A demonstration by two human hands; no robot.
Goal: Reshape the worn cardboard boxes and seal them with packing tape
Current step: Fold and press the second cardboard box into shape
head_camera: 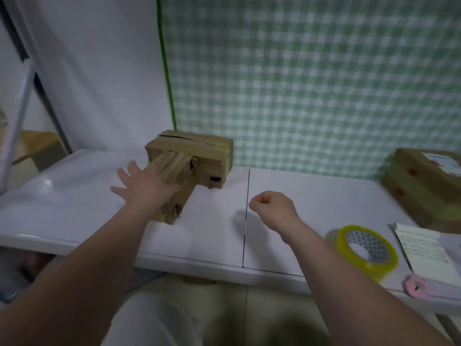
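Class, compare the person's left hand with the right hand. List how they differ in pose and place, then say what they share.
The left hand has fingers spread straight; the right hand is curled into a fist. The left hand lies against the worn cardboard box; the right hand is over the white table, touching no box. Both hold nothing.

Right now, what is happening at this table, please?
A person is working on cardboard boxes at a white table. The left hand, fingers spread, is on or just at a worn narrow box that lies in front of a bigger box. The right hand is curled, holding nothing. The roll of packing tape lies untouched at the right, so no taping is under way.
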